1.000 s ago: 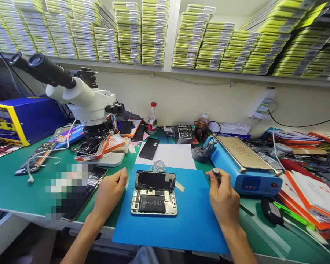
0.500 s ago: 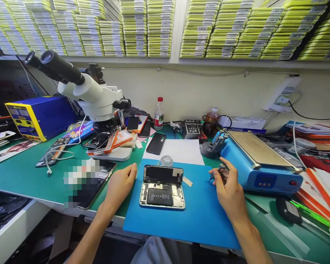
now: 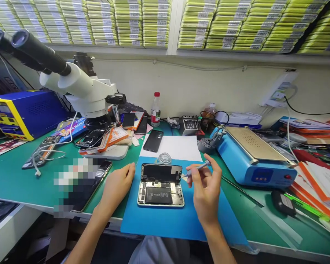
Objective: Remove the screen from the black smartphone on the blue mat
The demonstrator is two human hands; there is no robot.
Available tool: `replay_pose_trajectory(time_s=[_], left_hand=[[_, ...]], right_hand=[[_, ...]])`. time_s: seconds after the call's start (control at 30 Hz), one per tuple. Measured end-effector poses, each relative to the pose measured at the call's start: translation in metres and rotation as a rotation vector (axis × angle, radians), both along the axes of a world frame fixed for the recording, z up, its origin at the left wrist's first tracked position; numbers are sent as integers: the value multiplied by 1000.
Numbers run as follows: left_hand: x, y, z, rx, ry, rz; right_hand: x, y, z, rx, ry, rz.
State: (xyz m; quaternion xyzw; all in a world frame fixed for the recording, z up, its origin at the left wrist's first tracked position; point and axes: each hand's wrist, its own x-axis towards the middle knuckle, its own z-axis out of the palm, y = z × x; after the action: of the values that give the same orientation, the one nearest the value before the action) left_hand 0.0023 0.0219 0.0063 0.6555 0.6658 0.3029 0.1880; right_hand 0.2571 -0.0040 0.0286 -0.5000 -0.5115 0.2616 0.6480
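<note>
Beside phone (image 3: 160, 187), right hand (image 3: 206, 190) pinching screwdriver (image 3: 198, 168)

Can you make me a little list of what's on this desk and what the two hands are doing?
Place: green workbench under shelves of yellow-green boxes
Middle: opened phone lying on a blue mat, its insides showing
Left hand: rests on the mat's left edge beside the phone, holding nothing
Right hand: holds a thin screwdriver, tip pointing toward the phone
Left side: white microscope, blue and yellow machine
Right side: blue heating plate
Back: bottle, black phone on white paper
</note>
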Motion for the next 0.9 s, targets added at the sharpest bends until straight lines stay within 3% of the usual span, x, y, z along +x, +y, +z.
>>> replay_pose_trajectory(time_s=[0.13,0.33,0.57,0.9], left_hand=[[-1,0,0,-23,19,-1],[-1,0,1,-44,39,3],[0,0,2,-52,51,7],[-1,-1,2,-55,46,-1]], right_hand=[[-2,-10,-19,56,-248,-43],[-2,-10,-25,95,-494,-13],[-1,-9,-26,29,-484,19],[-2,-6,-27,59,-551,25]])
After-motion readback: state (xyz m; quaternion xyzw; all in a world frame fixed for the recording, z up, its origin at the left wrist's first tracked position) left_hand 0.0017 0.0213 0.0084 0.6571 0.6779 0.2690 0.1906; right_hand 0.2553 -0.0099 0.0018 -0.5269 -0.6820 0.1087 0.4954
